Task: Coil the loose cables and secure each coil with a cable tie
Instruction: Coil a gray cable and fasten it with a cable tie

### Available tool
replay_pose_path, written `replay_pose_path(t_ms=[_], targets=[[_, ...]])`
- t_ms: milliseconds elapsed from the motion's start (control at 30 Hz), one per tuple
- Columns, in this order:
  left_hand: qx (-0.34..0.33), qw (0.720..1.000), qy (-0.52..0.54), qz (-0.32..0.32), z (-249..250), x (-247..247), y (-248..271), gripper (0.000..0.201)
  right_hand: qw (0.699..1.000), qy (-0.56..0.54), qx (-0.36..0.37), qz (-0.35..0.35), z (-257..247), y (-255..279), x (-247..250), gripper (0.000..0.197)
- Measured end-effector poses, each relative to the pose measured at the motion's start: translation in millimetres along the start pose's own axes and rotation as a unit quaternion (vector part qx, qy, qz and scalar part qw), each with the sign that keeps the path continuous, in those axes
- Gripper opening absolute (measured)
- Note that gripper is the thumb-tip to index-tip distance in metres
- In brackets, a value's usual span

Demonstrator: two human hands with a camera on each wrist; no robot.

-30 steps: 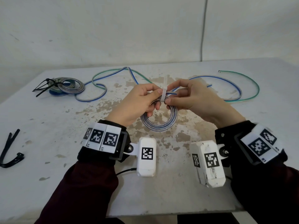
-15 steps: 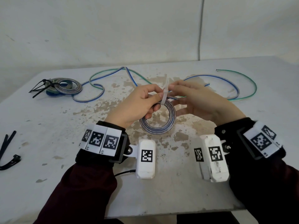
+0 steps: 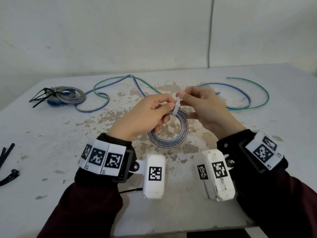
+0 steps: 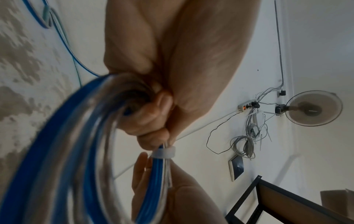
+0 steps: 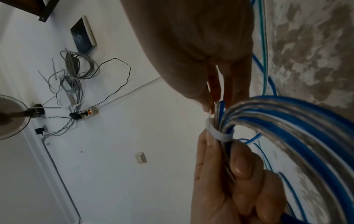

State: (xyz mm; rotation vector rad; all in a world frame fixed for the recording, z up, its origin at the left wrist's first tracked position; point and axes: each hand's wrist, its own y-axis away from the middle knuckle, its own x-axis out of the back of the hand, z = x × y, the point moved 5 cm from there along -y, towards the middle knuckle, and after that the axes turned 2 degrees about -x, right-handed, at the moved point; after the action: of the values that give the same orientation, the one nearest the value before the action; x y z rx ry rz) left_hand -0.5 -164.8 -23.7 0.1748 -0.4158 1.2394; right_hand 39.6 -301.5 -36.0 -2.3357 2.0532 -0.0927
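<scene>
risk: slipped turns | your left hand (image 3: 144, 115) grips coil (image 3: 169, 134) beside white tie (image 3: 176, 109) | right hand (image 3: 204, 107) pinches tie tail above coil | uneven pull may spill loops

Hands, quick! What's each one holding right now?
Left hand: closed, gripping the cable coil beside the white cable tie.
Right hand: closed, pinching the tie's tail.

White table (image 3: 51, 152), brown-stained centre. On it: tied cable coil (image 3: 68, 96) far left, loose blue-green cable (image 3: 248, 93) across back, black cable ties (image 3: 6, 162) left edge.
</scene>
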Motion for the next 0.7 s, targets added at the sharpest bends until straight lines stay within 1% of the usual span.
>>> replay_pose_path(t_ms=[100,200,267,333,400,500,600,700], targets=[[0.007,1.0,0.023,-0.01,-1.4,-2.3,0.1,0.015,1.0,0.001,-0.013,-0.015,0.0,-0.4,-1.0,0.015],[0.003,0.996,0.081,-0.021,-2.0,-2.9,-0.1,0.017,0.996,-0.023,-0.042,-0.07,-2.4,2.8,-2.4,0.017],[-0.003,0.991,0.131,-0.001,-2.6,2.9,-1.3,0.018,0.991,-0.036,-0.06,-0.113,-3.8,6.6,-4.1,0.017],[-0.005,0.989,0.149,0.019,-4.0,8.8,-2.5,0.017,0.989,-0.022,-0.048,-0.135,-6.2,9.0,-5.1,0.01],[-0.009,0.99,0.141,0.024,-4.9,10.4,-2.8,0.016,0.99,-0.009,-0.028,-0.134,-7.8,9.8,-4.9,0.007],[-0.011,0.99,0.142,0.023,-5.8,10.5,-3.3,0.015,0.991,-0.011,-0.01,-0.135,-7.6,10.3,-5.4,0.008],[0.0,0.983,0.183,0.011,-6.1,9.6,-2.4,0.017,0.991,-0.016,0.003,-0.13,-8.4,9.9,-5.3,0.007],[0.008,0.975,0.223,0.003,-4.8,7.9,-1.4,0.022,0.991,-0.028,0.0,-0.133,-9.4,9.4,-4.2,0.008]])
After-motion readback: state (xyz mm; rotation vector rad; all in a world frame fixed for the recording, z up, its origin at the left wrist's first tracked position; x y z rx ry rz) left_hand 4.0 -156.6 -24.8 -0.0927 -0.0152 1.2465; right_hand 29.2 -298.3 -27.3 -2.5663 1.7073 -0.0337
